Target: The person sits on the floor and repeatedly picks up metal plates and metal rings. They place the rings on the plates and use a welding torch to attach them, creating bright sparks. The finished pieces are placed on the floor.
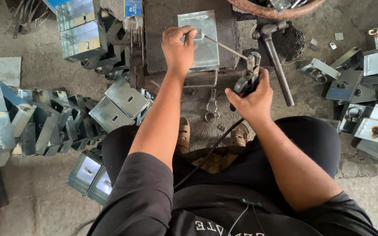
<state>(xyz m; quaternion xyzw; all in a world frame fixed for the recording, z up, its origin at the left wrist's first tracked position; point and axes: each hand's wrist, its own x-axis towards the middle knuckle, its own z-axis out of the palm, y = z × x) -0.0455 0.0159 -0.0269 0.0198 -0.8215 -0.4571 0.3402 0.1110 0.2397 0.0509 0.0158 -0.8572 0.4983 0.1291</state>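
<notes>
Two hands busy, left hand (178, 47) grip pinching small tab on metal plate (206, 48), right hand (252, 98) clamped round electrode holder (249, 76)

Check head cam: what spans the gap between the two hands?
A thin welding rod runs from the clamp holder in the right hand to the left hand, which rests on the metal box.

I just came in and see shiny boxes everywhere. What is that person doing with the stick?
A person sits low on the floor at a dark work block. The right hand grips a welding holder with a thin rod clamped in it. The left hand pinches the rod's far end over a shiny metal box lying on the block. More metal boxes are piled on both sides.
</notes>
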